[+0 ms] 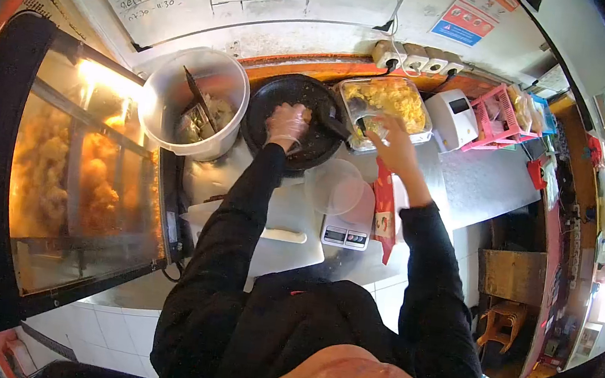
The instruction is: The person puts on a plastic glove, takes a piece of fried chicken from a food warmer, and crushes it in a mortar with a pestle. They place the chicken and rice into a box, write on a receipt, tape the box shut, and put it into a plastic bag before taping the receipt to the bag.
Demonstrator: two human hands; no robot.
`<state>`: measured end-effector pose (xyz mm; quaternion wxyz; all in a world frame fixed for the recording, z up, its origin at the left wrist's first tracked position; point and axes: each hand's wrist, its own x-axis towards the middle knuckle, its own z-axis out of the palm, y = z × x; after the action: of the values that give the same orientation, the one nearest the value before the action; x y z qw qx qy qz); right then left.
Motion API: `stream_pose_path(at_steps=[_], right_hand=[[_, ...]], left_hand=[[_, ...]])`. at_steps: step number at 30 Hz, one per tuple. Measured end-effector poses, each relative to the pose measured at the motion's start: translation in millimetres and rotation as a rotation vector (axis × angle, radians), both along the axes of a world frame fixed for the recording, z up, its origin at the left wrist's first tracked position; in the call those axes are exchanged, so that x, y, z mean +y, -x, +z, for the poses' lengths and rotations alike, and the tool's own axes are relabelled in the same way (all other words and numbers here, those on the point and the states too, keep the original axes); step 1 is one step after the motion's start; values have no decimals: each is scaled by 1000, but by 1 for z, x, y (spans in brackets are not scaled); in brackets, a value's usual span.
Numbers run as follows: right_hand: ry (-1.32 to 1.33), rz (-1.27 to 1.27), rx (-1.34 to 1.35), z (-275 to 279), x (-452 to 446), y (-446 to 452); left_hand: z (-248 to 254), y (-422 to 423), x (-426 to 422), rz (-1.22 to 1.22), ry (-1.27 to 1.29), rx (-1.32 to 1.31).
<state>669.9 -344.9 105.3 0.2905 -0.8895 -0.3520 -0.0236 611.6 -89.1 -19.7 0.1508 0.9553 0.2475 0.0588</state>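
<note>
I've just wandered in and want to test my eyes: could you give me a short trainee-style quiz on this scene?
1. Which hand is inside the black dish?
2. True or false: in this view, the white bucket stands left of that dish.
3. What colour is most of the food in the tray? A) green B) yellow C) purple

Key: 1. The left hand. 2. True. 3. B.

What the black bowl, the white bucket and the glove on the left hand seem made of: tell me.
Black bowl: perhaps stone, mostly dull, going by its thick rim and dark surface; cast metal can't be ruled out.
White bucket: most likely plastic, smooth with a soft sheen, judging by its milky walls.
Glove: probably thin plastic film, shiny; it is see-through and wrinkled.
</note>
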Motion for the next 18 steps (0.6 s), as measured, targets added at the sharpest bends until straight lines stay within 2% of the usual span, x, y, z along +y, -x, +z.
stream_pose_path(at_steps=[1, 3, 5, 7, 9, 10, 12, 13, 15, 17, 18], right_hand=[[-5, -57, 99, 15, -24, 10], [-102, -168, 42, 10, -88, 18], [-148, -273, 48, 18, -147, 48], [-126, -471, 107, 4, -204, 75], [-101, -532, 93, -17, -255, 105], [-106, -537, 102, -25, -272, 118], [-82, -758, 446, -40, -304, 144], [-83, -784, 460, -47, -316, 152], [-41, -592, 316, -52, -330, 159], [-22, -561, 341, -44, -331, 154], [-32, -505, 313, -43, -334, 146]], left_hand=[[-3, 0, 5, -5, 2, -3], [-6, 1, 18, 79, 238, -358], [9, 8, 29, 152, 733, -595], [-1, 8, 62, 218, 1524, -369], [28, 34, 57, 19, 2033, -480], [45, 41, 46, 23, 2027, -471], [81, 46, 16, -62, 2311, -466], [97, 45, 1, -141, 2313, -388], [121, 26, -37, -383, 2308, -238], [145, 13, -87, -481, 2231, -87], [154, 7, -114, -644, 2106, -26]])
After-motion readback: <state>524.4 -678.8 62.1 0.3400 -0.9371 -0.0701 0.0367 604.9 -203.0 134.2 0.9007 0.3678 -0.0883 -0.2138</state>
